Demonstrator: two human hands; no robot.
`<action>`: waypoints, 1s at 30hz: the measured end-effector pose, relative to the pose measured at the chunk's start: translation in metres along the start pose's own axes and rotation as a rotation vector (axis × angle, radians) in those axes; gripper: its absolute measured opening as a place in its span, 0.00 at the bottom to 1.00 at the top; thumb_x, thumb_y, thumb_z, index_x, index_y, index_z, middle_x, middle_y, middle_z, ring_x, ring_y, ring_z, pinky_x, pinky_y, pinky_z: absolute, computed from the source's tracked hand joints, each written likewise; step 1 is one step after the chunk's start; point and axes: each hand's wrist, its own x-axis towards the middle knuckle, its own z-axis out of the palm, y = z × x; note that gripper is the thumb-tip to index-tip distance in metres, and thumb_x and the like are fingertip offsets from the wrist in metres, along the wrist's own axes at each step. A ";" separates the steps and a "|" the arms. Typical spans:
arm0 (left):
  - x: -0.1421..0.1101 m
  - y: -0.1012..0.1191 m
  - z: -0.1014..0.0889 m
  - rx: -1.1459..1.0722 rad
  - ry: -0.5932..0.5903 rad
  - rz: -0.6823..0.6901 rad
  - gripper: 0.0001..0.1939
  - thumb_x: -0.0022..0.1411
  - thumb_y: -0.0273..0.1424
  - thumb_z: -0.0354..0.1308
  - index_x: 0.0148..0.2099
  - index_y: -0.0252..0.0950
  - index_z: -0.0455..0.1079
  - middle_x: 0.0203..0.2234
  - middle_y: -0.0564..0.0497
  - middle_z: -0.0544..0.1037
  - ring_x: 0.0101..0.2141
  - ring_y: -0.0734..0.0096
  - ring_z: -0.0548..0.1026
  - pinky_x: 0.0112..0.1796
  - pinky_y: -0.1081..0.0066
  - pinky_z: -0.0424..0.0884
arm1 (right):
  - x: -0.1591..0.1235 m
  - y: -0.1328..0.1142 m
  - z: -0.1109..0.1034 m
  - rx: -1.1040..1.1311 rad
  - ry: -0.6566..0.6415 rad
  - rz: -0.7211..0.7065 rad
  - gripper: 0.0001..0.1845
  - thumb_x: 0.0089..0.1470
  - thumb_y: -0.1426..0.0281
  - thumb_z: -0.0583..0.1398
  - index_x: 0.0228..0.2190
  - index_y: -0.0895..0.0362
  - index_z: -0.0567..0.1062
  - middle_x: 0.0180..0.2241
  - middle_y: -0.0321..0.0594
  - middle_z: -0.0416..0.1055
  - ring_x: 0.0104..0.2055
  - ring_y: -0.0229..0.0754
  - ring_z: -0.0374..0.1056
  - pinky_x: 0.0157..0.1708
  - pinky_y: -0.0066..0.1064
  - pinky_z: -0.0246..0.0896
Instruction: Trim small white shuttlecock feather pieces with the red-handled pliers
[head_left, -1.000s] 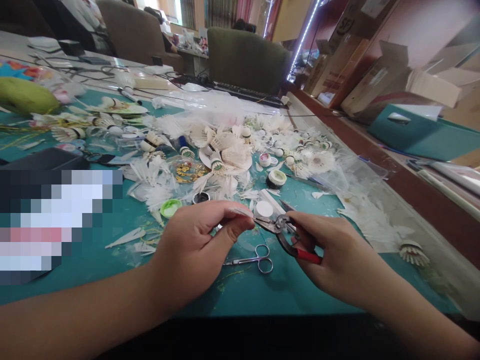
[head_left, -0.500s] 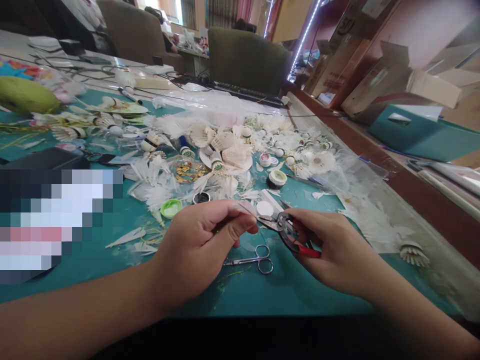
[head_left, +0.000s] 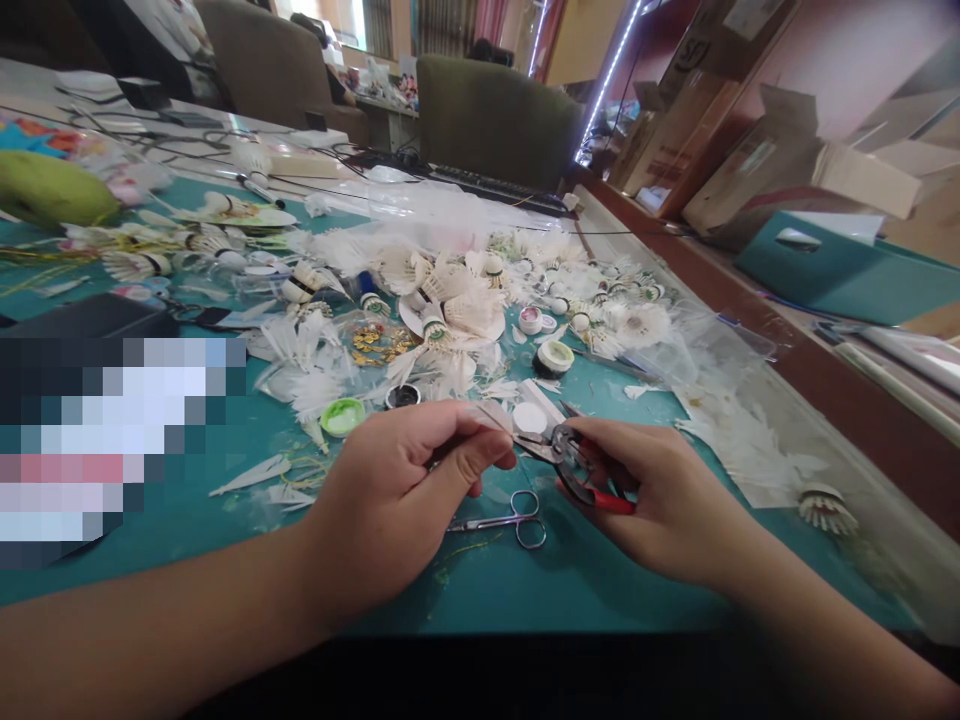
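Between thumb and forefinger, my left hand [head_left: 420,490] pinches a whitish feather [head_left: 495,418]. My right hand [head_left: 667,500] is closed around the red handles of a pair of pliers [head_left: 574,460]. Their jaws meet the feather's thin end beside my left fingertips; whether they grip or cut it, I cannot tell. Small silver scissors [head_left: 517,520] lie on the green mat [head_left: 585,600] beneath, their blade tips hidden behind my left hand. Just beyond the pliers is a white round disc [head_left: 529,418]. A light green pot [head_left: 343,416] and a black pot [head_left: 403,397] stand past my left hand.
Shuttlecocks [head_left: 435,325] and loose feathers [head_left: 296,365] are heaped across the mat. Gold pieces [head_left: 379,343] lie in a clear dish. A lone shuttlecock [head_left: 825,508] sits at the right by a wooden ledge. Cardboard boxes [head_left: 757,180] and a teal bin [head_left: 847,265] stand beyond it.
My right hand and the pliers have shifted very slightly left toward my left fingertips. My left hand keeps its pinch on the feather in the same place.
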 end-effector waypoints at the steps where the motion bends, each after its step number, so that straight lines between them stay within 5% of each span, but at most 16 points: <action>1: 0.000 0.000 0.000 0.004 0.004 0.007 0.10 0.70 0.29 0.60 0.34 0.40 0.78 0.23 0.59 0.79 0.23 0.80 0.73 0.24 0.80 0.66 | 0.000 0.000 0.000 0.006 -0.005 0.002 0.05 0.57 0.72 0.63 0.37 0.55 0.72 0.26 0.31 0.69 0.25 0.34 0.61 0.26 0.28 0.55; 6: -0.002 0.000 -0.001 0.024 0.010 0.005 0.11 0.70 0.30 0.60 0.33 0.40 0.78 0.21 0.59 0.77 0.23 0.79 0.73 0.25 0.80 0.68 | 0.000 0.000 0.003 0.038 0.001 0.013 0.16 0.50 0.79 0.63 0.42 0.55 0.73 0.28 0.30 0.70 0.27 0.34 0.61 0.28 0.27 0.56; 16: -0.001 0.000 0.000 -0.048 0.012 -0.024 0.09 0.69 0.29 0.60 0.35 0.43 0.78 0.25 0.60 0.82 0.27 0.78 0.78 0.30 0.82 0.73 | -0.001 0.002 0.007 0.051 0.014 0.025 0.11 0.51 0.77 0.64 0.37 0.54 0.72 0.26 0.29 0.66 0.26 0.34 0.59 0.27 0.28 0.54; 23: -0.001 -0.001 -0.001 -0.037 0.009 -0.036 0.09 0.69 0.30 0.61 0.35 0.43 0.79 0.26 0.59 0.84 0.28 0.75 0.79 0.31 0.78 0.74 | -0.001 0.003 0.008 0.069 0.003 0.039 0.15 0.53 0.75 0.65 0.43 0.55 0.74 0.26 0.30 0.67 0.25 0.35 0.59 0.27 0.28 0.54; 30: 0.000 0.000 0.000 -0.027 -0.003 -0.058 0.10 0.70 0.32 0.60 0.35 0.42 0.79 0.26 0.57 0.84 0.28 0.72 0.80 0.31 0.75 0.74 | 0.004 -0.002 0.008 0.152 -0.063 0.074 0.07 0.55 0.74 0.64 0.30 0.55 0.69 0.24 0.29 0.63 0.24 0.33 0.55 0.25 0.27 0.52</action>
